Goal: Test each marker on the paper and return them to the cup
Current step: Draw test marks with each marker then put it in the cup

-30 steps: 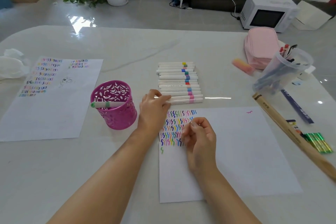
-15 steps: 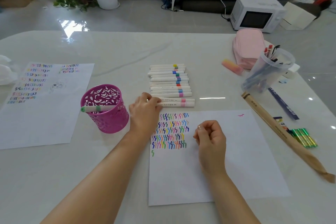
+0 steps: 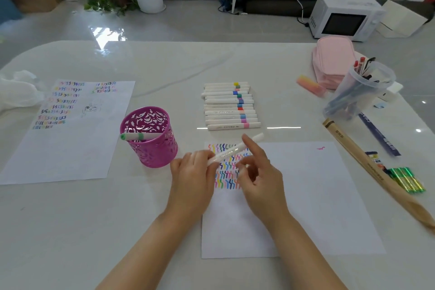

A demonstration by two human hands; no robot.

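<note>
The pink cup [image 3: 153,155] stands at the left with one green-banded marker [image 3: 141,136] across its rim, which looks like a tested one put back. Just right of it the left hand [image 3: 193,172] curls its fingers round the near end of a white marker [image 3: 231,151], held slantwise above the paper [image 3: 306,195] where squiggles go. The right hand [image 3: 261,176] grips nothing, its fingers apart and forefinger against the far end — probably to uncap it.

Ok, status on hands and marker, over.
Left hand grips white marker over the paper. Right hand free, fingers loose, index finger by the marker. One green marker lies across purple cup rim. Nothing in the way.
</note>
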